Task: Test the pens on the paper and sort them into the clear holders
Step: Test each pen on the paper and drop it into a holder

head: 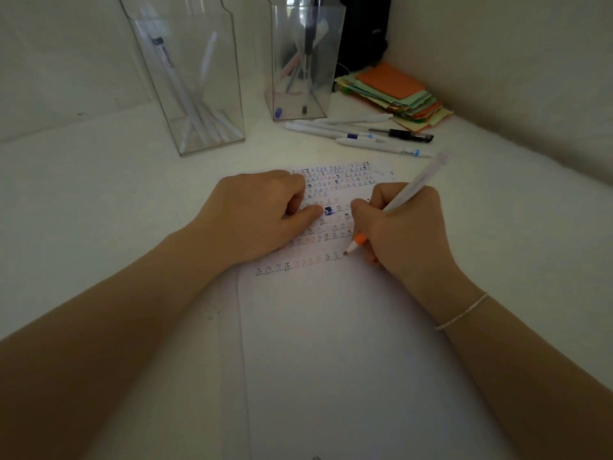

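Observation:
My right hand (404,230) grips a white pen with an orange tip (411,190), its point touching the white paper (331,343) at the end of the lowest row of marks. My left hand (262,210) rests on the paper with fingers loosely curled, holding it down over rows of small coloured test marks. Two clear holders stand at the back: the left holder (185,78) has several white pens leaning inside, the right holder (303,61) has several pens, one dark. Several loose pens (361,134) lie on the table behind the paper.
A stack of orange, green and yellow sticky notes (394,91) sits in the back right corner by the wall. A dark object (365,31) stands behind the right holder. The white table (99,194) stretches to the left.

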Available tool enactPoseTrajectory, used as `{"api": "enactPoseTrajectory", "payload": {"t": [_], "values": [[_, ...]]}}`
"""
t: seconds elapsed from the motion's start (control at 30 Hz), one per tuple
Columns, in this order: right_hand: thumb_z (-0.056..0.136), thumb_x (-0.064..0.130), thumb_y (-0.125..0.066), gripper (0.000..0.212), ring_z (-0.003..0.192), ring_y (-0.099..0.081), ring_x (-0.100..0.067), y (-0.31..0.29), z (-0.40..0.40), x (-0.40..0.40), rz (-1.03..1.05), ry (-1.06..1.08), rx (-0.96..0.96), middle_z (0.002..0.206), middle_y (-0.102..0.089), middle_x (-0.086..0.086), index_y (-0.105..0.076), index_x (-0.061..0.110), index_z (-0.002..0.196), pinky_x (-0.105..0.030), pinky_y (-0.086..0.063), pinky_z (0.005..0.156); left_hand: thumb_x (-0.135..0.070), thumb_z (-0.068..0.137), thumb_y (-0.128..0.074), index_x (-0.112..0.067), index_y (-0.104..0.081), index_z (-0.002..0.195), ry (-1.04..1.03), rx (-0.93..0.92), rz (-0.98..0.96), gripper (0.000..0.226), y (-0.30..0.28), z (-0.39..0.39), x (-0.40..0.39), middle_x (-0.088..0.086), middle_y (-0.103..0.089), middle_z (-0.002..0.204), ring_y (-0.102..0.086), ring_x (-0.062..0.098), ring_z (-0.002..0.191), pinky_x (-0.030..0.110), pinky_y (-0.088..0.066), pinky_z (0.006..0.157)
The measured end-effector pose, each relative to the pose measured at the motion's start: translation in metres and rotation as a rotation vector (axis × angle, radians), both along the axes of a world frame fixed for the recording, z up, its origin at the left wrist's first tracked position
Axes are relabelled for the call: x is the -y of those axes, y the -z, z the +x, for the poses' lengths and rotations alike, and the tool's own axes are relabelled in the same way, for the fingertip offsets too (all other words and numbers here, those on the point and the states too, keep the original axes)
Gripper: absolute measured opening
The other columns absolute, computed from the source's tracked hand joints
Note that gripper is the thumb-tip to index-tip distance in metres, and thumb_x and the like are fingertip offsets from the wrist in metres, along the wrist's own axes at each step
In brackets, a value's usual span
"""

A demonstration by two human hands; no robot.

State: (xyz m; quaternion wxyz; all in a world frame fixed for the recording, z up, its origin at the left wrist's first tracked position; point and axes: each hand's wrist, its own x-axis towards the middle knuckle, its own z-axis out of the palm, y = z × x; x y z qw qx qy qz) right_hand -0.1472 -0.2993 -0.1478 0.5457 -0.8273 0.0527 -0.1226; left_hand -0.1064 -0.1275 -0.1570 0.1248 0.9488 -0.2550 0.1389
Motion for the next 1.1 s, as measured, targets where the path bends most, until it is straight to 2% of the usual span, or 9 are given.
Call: {"api": "enactPoseTrajectory", "payload": {"t": [0.27, 0.37, 0.47, 0.53, 0.6, 0.7, 0.83, 1.0, 1.1], "values": [[0.08, -0.001, -0.059, 0.032, 0.043, -0.034, -0.018, 0.002, 0.002, 0.001, -0.036, -0.001, 0.062, 0.05, -0.041, -0.018, -0.042, 0.001, 0.053, -0.019, -0.03, 0.04, -0.042, 0.09, -0.032, -0.02, -0.052, 0.096, 0.042, -0.009, -0.167, 0.03, -0.002, -0.002, -0.001, -0.016, -0.043, 0.069, -0.044, 0.0, 0.061, 0.015, -0.035, 0.059], [0.083, 0.008, -0.066, 0.029, 0.037, -0.043, -0.013, -0.004, 0.003, 0.009, 0.286, -0.022, 0.056, 0.05, -0.055, -0.013, -0.051, 0.001, 0.059, -0.02, -0.038, 0.04, -0.033, 0.085, -0.023, -0.017, -0.059, 0.098, 0.192, -0.051, -0.357, 0.041, -0.006, -0.001, -0.001, -0.017, -0.04, 0.075, -0.044, 0.0, 0.067, 0.011, -0.033, 0.065], [0.076, 0.015, -0.07, 0.017, 0.052, -0.06, -0.013, -0.01, 0.004, 0.012, 0.657, -0.092, 0.048, 0.063, -0.065, -0.005, -0.059, 0.005, 0.068, -0.023, -0.052, 0.053, -0.022, 0.093, -0.033, -0.015, -0.061, 0.115, 0.274, -0.119, -0.447, 0.036, -0.006, -0.001, 0.002, -0.011, -0.049, 0.085, -0.049, 0.003, 0.073, 0.01, -0.036, 0.069], [0.074, 0.015, -0.066, 0.01, 0.066, -0.068, -0.019, -0.01, 0.006, 0.012, 0.86, -0.147, 0.042, 0.07, -0.069, -0.008, -0.066, 0.007, 0.069, -0.029, -0.058, 0.066, -0.015, 0.096, -0.043, -0.016, -0.053, 0.13, 0.285, -0.148, -0.469, 0.035, -0.006, -0.001, 0.003, -0.006, -0.06, 0.094, -0.053, -0.007, 0.081, 0.004, -0.036, 0.073], [0.084, 0.012, -0.057, 0.025, 0.065, -0.069, -0.024, -0.009, 0.007, 0.012, 0.972, -0.179, 0.027, 0.068, -0.069, -0.011, -0.069, 0.006, 0.063, -0.033, -0.059, 0.065, -0.015, 0.095, -0.052, -0.024, -0.042, 0.138, 0.278, -0.18, -0.493, 0.045, -0.009, -0.002, 0.004, -0.012, -0.067, 0.098, -0.053, -0.018, 0.083, 0.0, -0.034, 0.075], [0.093, 0.008, -0.047, 0.041, 0.051, -0.065, -0.024, -0.01, 0.006, 0.012, 0.93, -0.165, 0.018, 0.06, -0.067, -0.013, -0.066, 0.004, 0.057, -0.028, -0.056, 0.052, -0.019, 0.091, -0.06, -0.029, -0.031, 0.142, 0.263, -0.216, -0.537, 0.06, -0.011, -0.004, 0.005, -0.025, -0.066, 0.095, -0.053, -0.023, 0.085, -0.003, -0.032, 0.076], [0.093, 0.01, -0.048, 0.033, 0.048, -0.063, -0.023, -0.01, 0.005, 0.01, 0.856, -0.154, 0.034, 0.06, -0.068, -0.013, -0.061, 0.0, 0.064, -0.027, -0.055, 0.05, -0.021, 0.088, -0.063, -0.028, -0.032, 0.141, 0.252, -0.243, -0.564, 0.062, -0.011, -0.006, 0.006, -0.035, -0.06, 0.09, -0.053, -0.024, 0.089, -0.005, -0.029, 0.077], [0.093, 0.008, -0.049, 0.027, 0.047, -0.061, -0.02, -0.008, 0.005, 0.009, 0.757, -0.202, 0.051, 0.06, -0.066, -0.011, -0.058, 0.0, 0.069, -0.027, -0.053, 0.048, -0.022, 0.088, -0.063, -0.026, -0.038, 0.139, 0.257, -0.214, -0.525, 0.057, -0.011, -0.007, 0.007, -0.024, -0.064, 0.098, -0.053, -0.015, 0.1, -0.006, -0.029, 0.081], [0.091, 0.007, -0.053, 0.024, 0.042, -0.055, -0.018, -0.006, 0.005, 0.009, 0.644, -0.216, 0.042, 0.063, -0.066, -0.011, -0.056, 0.002, 0.068, -0.025, -0.049, 0.044, -0.019, 0.086, -0.061, -0.018, -0.05, 0.131, 0.308, -0.061, -0.408, 0.046, -0.011, -0.006, 0.008, -0.019, -0.065, 0.096, -0.051, -0.011, 0.098, -0.005, -0.028, 0.082]]}}
